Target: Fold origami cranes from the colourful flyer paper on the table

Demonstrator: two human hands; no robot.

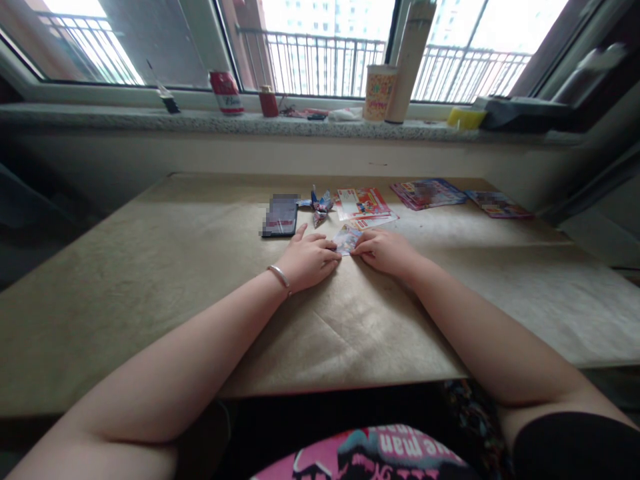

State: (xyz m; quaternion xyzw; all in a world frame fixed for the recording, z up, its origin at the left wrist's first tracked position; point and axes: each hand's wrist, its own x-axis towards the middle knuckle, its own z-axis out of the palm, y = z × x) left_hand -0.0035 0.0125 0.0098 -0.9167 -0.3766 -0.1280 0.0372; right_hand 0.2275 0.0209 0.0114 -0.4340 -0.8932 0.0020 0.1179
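A small piece of printed paper (347, 238), apparently folded, lies on the table between my hands. My left hand (311, 259) rests palm down at its left edge, thumb spread away and fingertips touching the paper. At the right edge, the curled fingers of my right hand (387, 252) grip the paper. Just beyond sits a folded paper crane (321, 205) in blue and red print. To its left is a dark phone (281, 217), its screen partly blurred. Red and white printed sheets (364, 204) lie behind the paper.
More printed cards (427, 193) lie stacked at the back right, with another pile (500, 204) beside them. On the windowsill (190, 123) stand a red can (226, 93), a red bottle (269, 101), a patterned cup (380, 93), a tall tube (410, 63) and a yellow sponge-like block (466, 119).
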